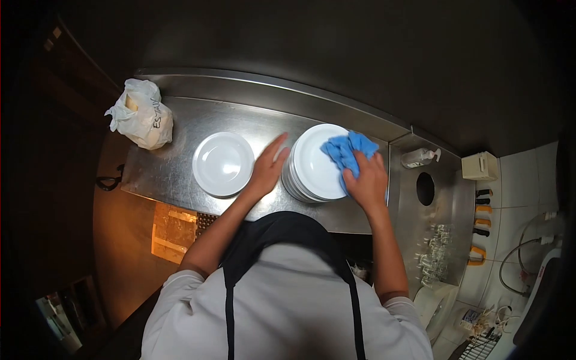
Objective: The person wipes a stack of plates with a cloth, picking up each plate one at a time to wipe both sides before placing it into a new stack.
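A tall stack of white plates (313,165) stands on the steel counter (180,114), in front of me and a little to the right. My right hand (367,180) grips a blue cloth (350,153), which lies against the right rim of the top plate. Between this stack and another white plate (224,163) on the left is my left hand (267,171). Its fingers are spread, with nothing in them, and point toward the back of the counter. Whether more plates lie under the left one is hard to tell.
A white plastic bag with writing (144,117) sits at the counter's left end. On the right are a clear pump bottle (418,158), a round dark hole (425,189) in the steel top and several glasses (435,255). Knives with yellow and black handles (483,210) line the tiled wall.
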A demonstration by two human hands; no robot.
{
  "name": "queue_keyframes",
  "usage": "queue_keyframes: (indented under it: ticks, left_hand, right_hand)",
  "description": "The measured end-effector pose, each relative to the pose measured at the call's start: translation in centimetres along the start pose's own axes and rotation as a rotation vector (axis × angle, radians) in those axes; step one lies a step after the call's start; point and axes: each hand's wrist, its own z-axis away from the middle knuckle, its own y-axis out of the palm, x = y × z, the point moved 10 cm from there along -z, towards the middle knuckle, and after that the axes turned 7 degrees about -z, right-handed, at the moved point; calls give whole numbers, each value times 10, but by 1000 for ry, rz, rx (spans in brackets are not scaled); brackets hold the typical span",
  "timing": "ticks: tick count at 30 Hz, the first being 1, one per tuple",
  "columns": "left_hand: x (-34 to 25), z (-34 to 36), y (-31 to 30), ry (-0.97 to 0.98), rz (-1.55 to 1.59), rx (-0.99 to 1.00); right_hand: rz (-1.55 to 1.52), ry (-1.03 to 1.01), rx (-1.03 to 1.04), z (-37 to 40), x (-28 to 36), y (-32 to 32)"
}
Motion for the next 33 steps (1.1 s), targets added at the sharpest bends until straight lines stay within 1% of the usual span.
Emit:
queue_keyframes:
  ticks: [1, 2, 3, 4, 6, 7, 8, 9, 10, 13, 16, 17, 19, 22, 23, 24, 26, 27, 28, 30, 31, 33]
  left_hand:
    - [2, -8, 23, 17, 23, 25]
    - [0, -14, 42, 35, 43, 56]
    - [-9, -18, 46, -15, -3, 32]
    - [-5, -22, 51, -7, 97, 33]
    - [14, -33, 59, 0, 299, 41]
    - [7, -30, 61, -55, 399, 77]
    - [13, -34, 66, -84, 544, 116]
    - [19, -33, 69, -106, 597, 118]
    - [11, -32, 67, -127, 651, 116]
    - [-17, -35, 52, 34, 286, 44]
    - [-3, -39, 63, -33, 205, 75]
    - [-7, -39, 60, 14, 178, 49]
    - [-8, -41, 57, 37, 135, 46]
    - [-12, -44, 55, 22, 144, 57]
    - [-13, -44, 55, 8, 159, 61]
    - [-12, -45, 57, -23, 243, 82]
    - [-9, -43, 61, -90, 410, 121]
    - [-7, -41, 63, -156, 521, 164]
    - [-10, -43, 60, -124, 445, 153]
    - [-13, -47, 54, -68, 302, 117]
    - [-22, -49, 48, 4, 251, 63]
    - [-29, -48, 46, 17, 58, 48]
  right_hand:
    - [-46, 31, -10, -7, 2, 8]
    - [-67, 11, -13, -13, 10, 17]
    - [-88, -4, -20, -18, 19, 26]
    - [-108, -16, -27, -20, 28, 32]
    - [-232, -36, 121, -19, 57, 38]
    - [-315, -135, 86, -10, 68, 38]
    - [-364, -127, 161, -1, 80, 35]
    - [-356, -111, 227, 9, 84, 32]
    - [-349, -100, 295, 18, 84, 30]
    - [-378, -103, 317, 40, 61, 7]
    - [-175, -76, 166, 43, 30, -16]
    - [-126, -56, 130, 37, 21, -17]
    - [-30, -1, 53, 16, 0, -15]
    - [-33, -111, -102, -17, 16, 4]
    - [-111, -97, -21, -22, 27, 17]
    - [-189, -87, 59, -28, 39, 30]
    - [-287, -231, 122, -19, 73, 39]
    - [-309, -236, 139, -9, 79, 36]
    - [-329, -242, 159, 1, 84, 33]
    - [-397, -205, 282, 21, 78, 21]
    - [-431, -192, 352, 32, 71, 17]
    - [-420, -195, 273, 49, 51, 2]
